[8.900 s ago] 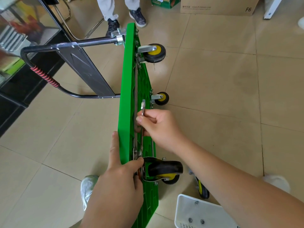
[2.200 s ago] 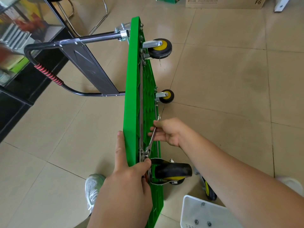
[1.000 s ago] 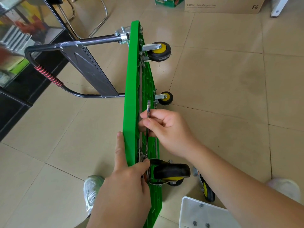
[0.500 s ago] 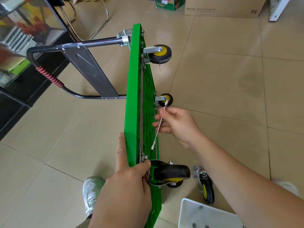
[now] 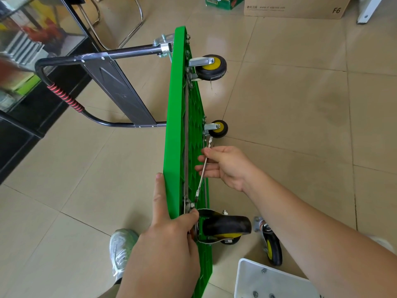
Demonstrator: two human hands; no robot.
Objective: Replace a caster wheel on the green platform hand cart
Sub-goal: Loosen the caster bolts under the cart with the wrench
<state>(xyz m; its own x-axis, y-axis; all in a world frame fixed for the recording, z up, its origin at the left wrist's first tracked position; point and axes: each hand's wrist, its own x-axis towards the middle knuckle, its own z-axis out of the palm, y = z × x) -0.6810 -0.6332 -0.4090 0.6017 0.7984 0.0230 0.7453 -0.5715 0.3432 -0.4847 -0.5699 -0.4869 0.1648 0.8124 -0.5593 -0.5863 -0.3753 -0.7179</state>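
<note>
As fingers pinch steel wrench, ribbed cart edgewise.

Bright, even light fills the scene, with no harsh shadows; the wheels cast only faint, soft ones on the floor. The floor carries a dull sheen toward the far right. The cabinet glass at upper left shows reflections and looks smeared. The cart and wrench are sharp. Floor joints bow near the frame edges from the wide lens.

I see the cart on edge on the floor; left of it its handle, right of it a loose caster and a tray.
</note>
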